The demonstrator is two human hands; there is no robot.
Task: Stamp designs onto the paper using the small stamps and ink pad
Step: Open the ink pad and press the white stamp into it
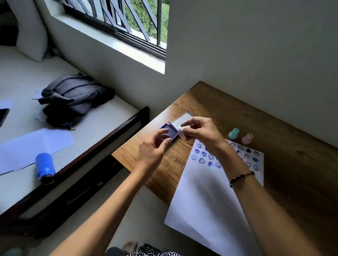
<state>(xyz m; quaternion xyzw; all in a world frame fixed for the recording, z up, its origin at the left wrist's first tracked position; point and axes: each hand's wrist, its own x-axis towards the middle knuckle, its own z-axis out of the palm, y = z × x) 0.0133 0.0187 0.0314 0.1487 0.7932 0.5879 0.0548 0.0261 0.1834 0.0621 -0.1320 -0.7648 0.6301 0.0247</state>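
Observation:
A purple ink pad (171, 133) lies open near the far left corner of the wooden desk (290, 143), its clear lid (182, 119) folded back. My left hand (154, 150) rests on the pad's near edge, fingers curled on it. My right hand (200, 130) pinches a small white stamp (181, 131) just above the pad's right edge. A white paper (206, 198) lies on the desk, its far end covered with several blue smiley and heart prints (201, 160). A teal stamp (233, 134) and a pink stamp (247, 139) stand upright beyond the paper.
A bed at left carries a grey backpack (73, 99), a blue bottle (45, 167), loose white sheets (29, 148) and a dark phone (0, 117). A barred window (118, 15) is above. The wall runs behind the desk.

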